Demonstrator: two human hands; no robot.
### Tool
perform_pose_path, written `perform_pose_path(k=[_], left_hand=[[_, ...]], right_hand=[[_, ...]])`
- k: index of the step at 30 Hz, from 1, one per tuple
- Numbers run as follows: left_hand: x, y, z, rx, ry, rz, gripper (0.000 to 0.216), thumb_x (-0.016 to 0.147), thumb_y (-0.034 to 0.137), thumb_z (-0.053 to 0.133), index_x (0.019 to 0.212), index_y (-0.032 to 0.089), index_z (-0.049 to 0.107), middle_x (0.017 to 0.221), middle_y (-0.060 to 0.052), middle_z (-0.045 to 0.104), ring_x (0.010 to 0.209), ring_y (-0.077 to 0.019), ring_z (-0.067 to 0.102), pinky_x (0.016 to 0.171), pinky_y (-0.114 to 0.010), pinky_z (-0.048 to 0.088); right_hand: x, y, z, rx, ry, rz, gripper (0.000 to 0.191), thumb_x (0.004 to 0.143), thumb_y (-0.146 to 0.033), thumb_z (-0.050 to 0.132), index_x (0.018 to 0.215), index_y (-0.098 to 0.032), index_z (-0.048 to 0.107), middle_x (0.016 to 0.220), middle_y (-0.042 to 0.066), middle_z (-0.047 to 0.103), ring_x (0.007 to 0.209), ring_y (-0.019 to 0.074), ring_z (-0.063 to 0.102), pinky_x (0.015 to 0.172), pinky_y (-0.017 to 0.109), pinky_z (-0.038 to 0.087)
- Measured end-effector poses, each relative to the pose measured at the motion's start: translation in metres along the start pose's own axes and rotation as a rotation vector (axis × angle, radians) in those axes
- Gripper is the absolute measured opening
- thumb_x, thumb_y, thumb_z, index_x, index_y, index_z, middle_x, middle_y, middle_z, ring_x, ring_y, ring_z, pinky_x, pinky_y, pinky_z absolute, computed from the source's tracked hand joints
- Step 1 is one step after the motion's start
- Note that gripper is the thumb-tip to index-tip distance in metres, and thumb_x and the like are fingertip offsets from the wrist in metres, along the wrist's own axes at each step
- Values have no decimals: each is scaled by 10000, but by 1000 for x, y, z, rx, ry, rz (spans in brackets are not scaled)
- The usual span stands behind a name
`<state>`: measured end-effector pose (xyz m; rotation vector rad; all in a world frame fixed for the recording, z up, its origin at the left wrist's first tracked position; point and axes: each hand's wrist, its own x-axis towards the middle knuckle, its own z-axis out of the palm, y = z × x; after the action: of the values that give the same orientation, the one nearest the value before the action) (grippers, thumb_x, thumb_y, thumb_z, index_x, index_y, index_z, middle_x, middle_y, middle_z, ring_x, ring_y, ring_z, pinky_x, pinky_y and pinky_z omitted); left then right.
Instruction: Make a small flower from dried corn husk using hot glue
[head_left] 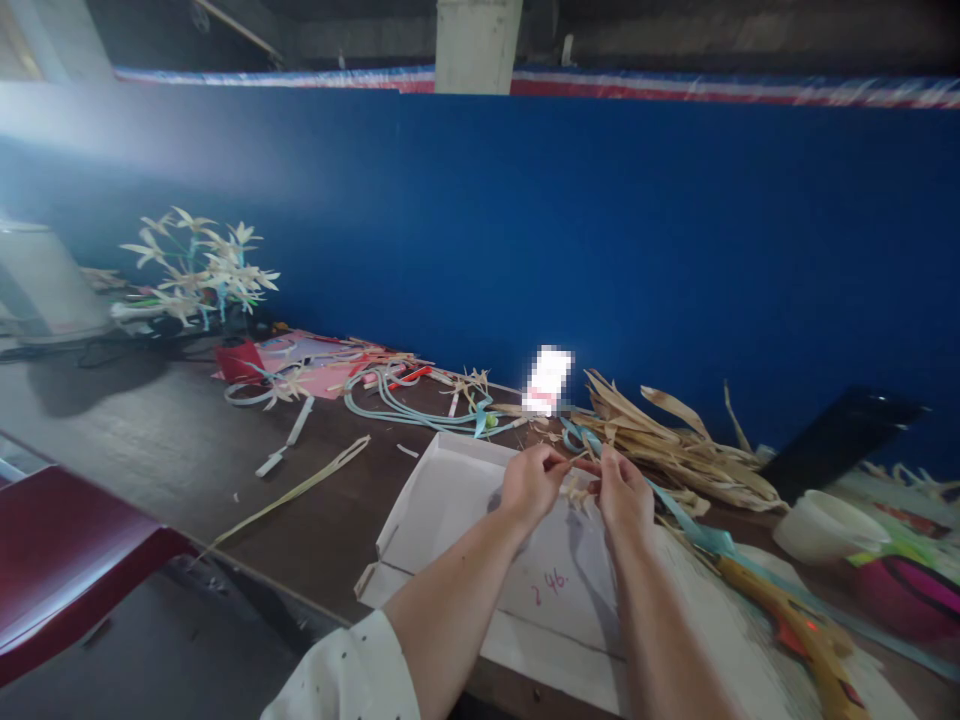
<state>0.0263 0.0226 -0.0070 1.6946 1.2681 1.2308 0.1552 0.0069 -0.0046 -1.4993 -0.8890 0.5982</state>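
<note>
Over an open white cardboard box (442, 520) my two hands work close together. My left hand (531, 488) is closed in a pinch on one end of a thin tan strip (581, 460), which looks like dried husk. At the other end, the fingers of my right hand (624, 497) also pinch the strip. Pale, petal-like bits (577, 493) show just beneath it, between the hands; I cannot tell whether they hang from it or lie in the box. Red handwritten figures mark the box's bottom.
Dried husks (675, 450) are heaped behind my right hand. A yellow glue gun (799, 625) lies at right, near a white bowl (829, 525). Pale blue cord (390, 412) coils behind the box. A husk-flower arrangement (214, 265) stands far left; a blurred bright phone-like rectangle (549, 380) is upright at back.
</note>
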Motion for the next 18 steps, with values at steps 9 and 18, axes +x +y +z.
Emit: perform_pose_path(k=[9,18], left_hand=[[8,-2,1,-471,-136,-237,218,704,332,676,754,120,668,692,-45,678,569,-93,542,553,-210,390],[11,-6,6,-602,-202,-288,224,686,338,693,704,118,657,637,-27,646,486,-51,447,489,-191,327]], right_hand=[[-4,-5,4,422,-94,151,432,511,-400,788,872,-173,720,852,38,677,454,51,402,358,175,267],[-11,-15,2,537,-213,209,427,511,-386,820,873,-181,725,849,28,649,491,39,418,362,138,286]])
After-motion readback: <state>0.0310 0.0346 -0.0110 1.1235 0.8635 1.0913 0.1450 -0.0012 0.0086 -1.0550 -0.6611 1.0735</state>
